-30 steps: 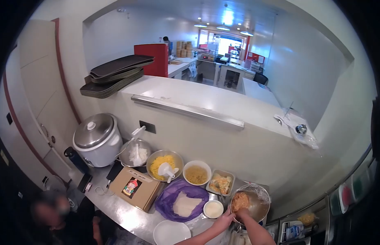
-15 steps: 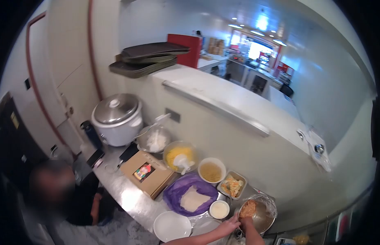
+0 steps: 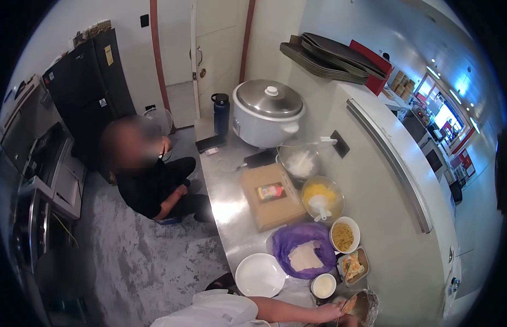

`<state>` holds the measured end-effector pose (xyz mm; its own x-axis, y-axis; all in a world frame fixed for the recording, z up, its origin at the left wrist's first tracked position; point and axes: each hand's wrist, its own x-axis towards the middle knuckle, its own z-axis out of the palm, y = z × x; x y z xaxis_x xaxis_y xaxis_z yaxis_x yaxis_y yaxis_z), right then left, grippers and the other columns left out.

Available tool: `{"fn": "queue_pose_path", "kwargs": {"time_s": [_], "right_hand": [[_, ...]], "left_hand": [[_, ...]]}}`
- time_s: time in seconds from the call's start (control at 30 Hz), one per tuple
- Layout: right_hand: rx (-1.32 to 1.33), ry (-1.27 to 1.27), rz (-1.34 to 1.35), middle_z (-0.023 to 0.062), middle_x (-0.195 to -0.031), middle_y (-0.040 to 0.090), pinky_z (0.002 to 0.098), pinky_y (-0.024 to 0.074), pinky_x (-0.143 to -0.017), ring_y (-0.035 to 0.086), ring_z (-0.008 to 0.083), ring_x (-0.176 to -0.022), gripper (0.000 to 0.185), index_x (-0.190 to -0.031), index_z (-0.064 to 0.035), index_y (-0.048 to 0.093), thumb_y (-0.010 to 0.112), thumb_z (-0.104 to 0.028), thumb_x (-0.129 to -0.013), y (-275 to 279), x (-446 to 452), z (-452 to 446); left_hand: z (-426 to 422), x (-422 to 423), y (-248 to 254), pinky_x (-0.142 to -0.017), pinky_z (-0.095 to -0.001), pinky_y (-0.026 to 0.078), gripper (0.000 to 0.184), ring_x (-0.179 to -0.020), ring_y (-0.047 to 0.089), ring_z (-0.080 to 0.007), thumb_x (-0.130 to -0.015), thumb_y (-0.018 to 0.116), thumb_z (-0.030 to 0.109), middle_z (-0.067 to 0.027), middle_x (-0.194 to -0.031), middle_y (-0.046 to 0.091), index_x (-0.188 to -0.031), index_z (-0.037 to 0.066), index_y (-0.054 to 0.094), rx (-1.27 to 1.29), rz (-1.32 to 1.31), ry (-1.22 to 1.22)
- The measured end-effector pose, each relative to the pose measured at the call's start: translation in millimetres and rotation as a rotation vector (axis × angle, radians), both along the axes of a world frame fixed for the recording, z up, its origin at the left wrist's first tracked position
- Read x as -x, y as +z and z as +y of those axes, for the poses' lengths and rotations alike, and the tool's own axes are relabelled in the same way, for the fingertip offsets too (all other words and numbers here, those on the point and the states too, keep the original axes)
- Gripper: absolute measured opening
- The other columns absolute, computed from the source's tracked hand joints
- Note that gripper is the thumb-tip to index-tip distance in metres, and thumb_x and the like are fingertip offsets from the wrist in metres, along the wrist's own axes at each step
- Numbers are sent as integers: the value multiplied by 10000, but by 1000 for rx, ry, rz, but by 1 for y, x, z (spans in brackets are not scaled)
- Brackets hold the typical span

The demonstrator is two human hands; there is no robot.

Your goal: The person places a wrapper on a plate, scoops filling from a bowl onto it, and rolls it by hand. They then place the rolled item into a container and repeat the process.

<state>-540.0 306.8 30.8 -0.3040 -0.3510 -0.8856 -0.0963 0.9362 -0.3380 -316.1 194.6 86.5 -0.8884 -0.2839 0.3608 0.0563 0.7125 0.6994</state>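
Observation:
At the bottom right, a metal bowl [image 3: 363, 308] with clear plastic on its far rim holds a pinkish minced-meat mixture [image 3: 349, 305]. My left hand [image 3: 331, 312] is closed on the near-left rim of this bowl. Close beside it, my right hand [image 3: 348, 321] dips into the bowl; its fingers are hidden and the frame's lower edge cuts it off. Left of the bowl stands a small white bowl with pale contents [image 3: 324, 285]. Pale flat sheets, probably wrappers [image 3: 305, 257], lie in an open purple bag [image 3: 280, 240]. A round white plate [image 3: 260, 275] sits at the counter's near edge.
Along the wall stand a tray of mixed food [image 3: 354, 267], a noodle-like bowl [image 3: 344, 235], a yellow-filled bowl [image 3: 324, 191], a cardboard box [image 3: 270, 204] and a rice cooker [image 3: 268, 117]. A seated person [image 3: 150, 191] is left of the counter [image 3: 223, 191].
My view has swung left, so the counter items appear farther right and more of the room and seated person shows. My hands remain at the metal bowl, now lower in view.

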Motion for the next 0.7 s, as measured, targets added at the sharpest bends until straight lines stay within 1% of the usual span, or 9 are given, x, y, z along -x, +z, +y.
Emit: {"fn": "queue_pose_path", "kwargs": {"time_s": [0.17,0.23,0.27,0.37,0.4,0.47,0.53,0.6,0.7], "right_hand": [[164,-410,-247,17,-812,609,300,438,-553,532,133,-643,124,-964,-1,637,582,-13,-854,22,1,41],[195,-494,-293,9,-794,603,291,428,-543,519,122,-629,116,-954,1,637,568,9,-861,41,-9,46],[227,-520,-299,23,-817,619,305,459,-557,552,145,-649,127,-976,-7,635,595,-43,-861,51,-12,45],[330,-605,-316,64,-884,667,347,554,-599,648,213,-711,253,-1042,-31,627,677,-200,-862,103,-42,21],[366,-635,-322,77,-906,683,361,585,-613,680,236,-732,305,-1064,-39,624,705,-253,-862,113,-47,17],[427,-700,-226,68,-877,670,333,588,-609,671,210,-713,243,-1066,-51,609,678,-201,-888,123,-54,16],[488,-767,-129,58,-847,657,304,591,-604,662,185,-694,186,-1068,-63,594,651,-150,-914,119,-56,23],[582,-654,14,63,-842,641,294,591,-603,648,161,-683,225,-1066,-44,564,680,-92,-880,103,-48,29],[600,-635,21,80,-871,635,308,589,-592,631,159,-662,283,-1116,-73,545,672,-30,-867,61,-18,47]], "left_hand": [[1,3,7,-722,-400,591,178,-1003,653,-398,-798,578,130,-443,-1327,394,-914,1,618,49,-73,28],[-6,-2,16,-766,-409,584,252,-1003,650,-398,-800,603,129,-446,-1341,373,-1035,40,623,-12,-157,-76],[-10,-6,19,-766,-409,584,252,-1003,650,-398,-800,603,129,-446,-1341,373,-1035,40,623,-17,-156,-76],[-23,-20,19,-849,-424,546,430,-1004,630,-413,-784,654,143,-374,-1314,462,-1191,23,585,-205,-37,-159],[-30,-26,16,-903,-439,516,452,-1041,609,-420,-812,649,146,-332,-1352,448,-1244,60,550,-238,34,-209],[-45,-46,11,-956,-453,486,478,-1079,588,-428,-840,645,149,-290,-1391,433,-1297,98,516,-273,100,-263],[-64,-79,13,-964,-460,469,445,-1112,569,-404,-876,613,146,-207,-1322,523,-1308,94,519,-437,81,-196],[-86,-117,9,-937,-452,481,403,-1089,589,-374,-899,588,148,-186,-1232,586,-1292,83,527,-420,32,-124],[-112,-178,13,-911,-457,479,319,-1052,607,-378,-907,567,190,-194,-1124,646,-1192,50,593,-502,-31,-27]]}}
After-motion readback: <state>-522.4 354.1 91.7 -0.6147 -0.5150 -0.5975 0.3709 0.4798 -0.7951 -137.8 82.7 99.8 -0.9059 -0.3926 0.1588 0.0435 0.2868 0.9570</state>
